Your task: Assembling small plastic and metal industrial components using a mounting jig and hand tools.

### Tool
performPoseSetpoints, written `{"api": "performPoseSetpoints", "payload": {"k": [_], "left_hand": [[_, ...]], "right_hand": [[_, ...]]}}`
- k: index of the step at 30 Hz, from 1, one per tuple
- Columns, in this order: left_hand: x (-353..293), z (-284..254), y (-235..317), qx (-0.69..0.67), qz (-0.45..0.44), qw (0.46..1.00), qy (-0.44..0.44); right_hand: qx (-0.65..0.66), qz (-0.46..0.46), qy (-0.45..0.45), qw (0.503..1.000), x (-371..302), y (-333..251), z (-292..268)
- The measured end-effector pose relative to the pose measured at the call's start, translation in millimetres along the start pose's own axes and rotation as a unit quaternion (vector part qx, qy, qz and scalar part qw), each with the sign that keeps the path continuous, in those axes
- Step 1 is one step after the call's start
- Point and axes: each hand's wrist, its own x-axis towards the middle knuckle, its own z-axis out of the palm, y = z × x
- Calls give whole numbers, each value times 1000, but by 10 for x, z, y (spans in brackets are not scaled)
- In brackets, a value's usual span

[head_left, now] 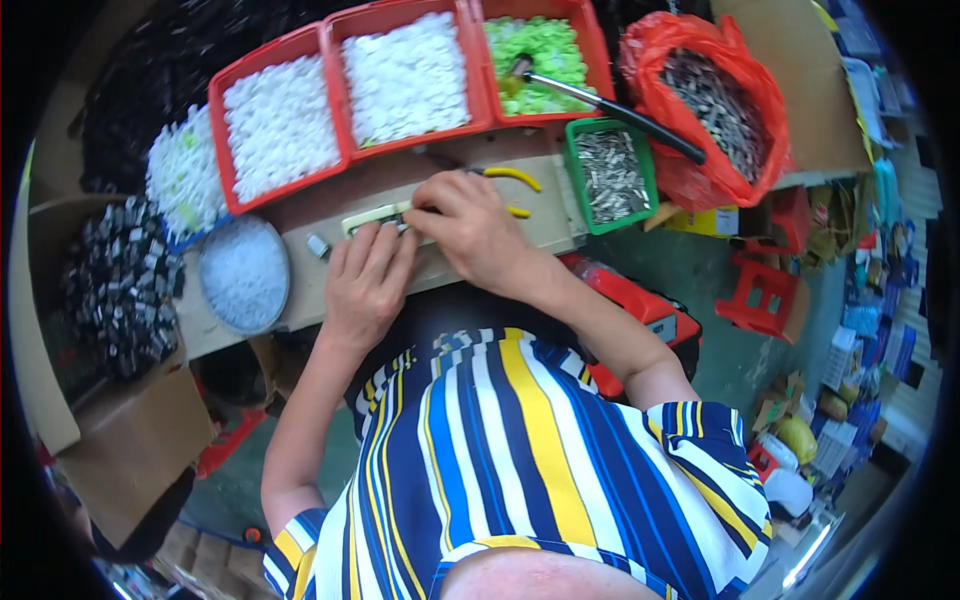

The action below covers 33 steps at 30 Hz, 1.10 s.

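I see both hands down on the wooden bench (330,290). My left hand (366,283) lies flat, fingers extended and together, its fingertips touching the near edge of a pale yellow-green strip (372,217). My right hand (470,232) curls over the strip's right end, fingers bent; whether it pinches anything I cannot tell. Yellow-handled pliers (515,180) lie just beyond the right hand's knuckles. A small grey metal piece (318,245) sits just left of the left fingertips. Farther beyond both hands stand 3 red trays (340,100) and a green tray (610,175) of metal parts.
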Motion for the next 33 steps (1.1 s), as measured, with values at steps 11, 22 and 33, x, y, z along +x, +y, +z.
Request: {"api": "performPoseSetpoints", "payload": {"k": [11, 22, 33], "left_hand": [[52, -49, 12, -13, -20, 1000, -8], [219, -295, -77, -106, -88, 990, 6], [132, -741, -825, 21, -180, 977, 110]], "right_hand": [[-143, 41, 160, 976, 82, 495, -1195], [-305, 203, 64, 928, -220, 2334, -2197], [-247, 322, 7, 914, -402, 2234, -2435]]}}
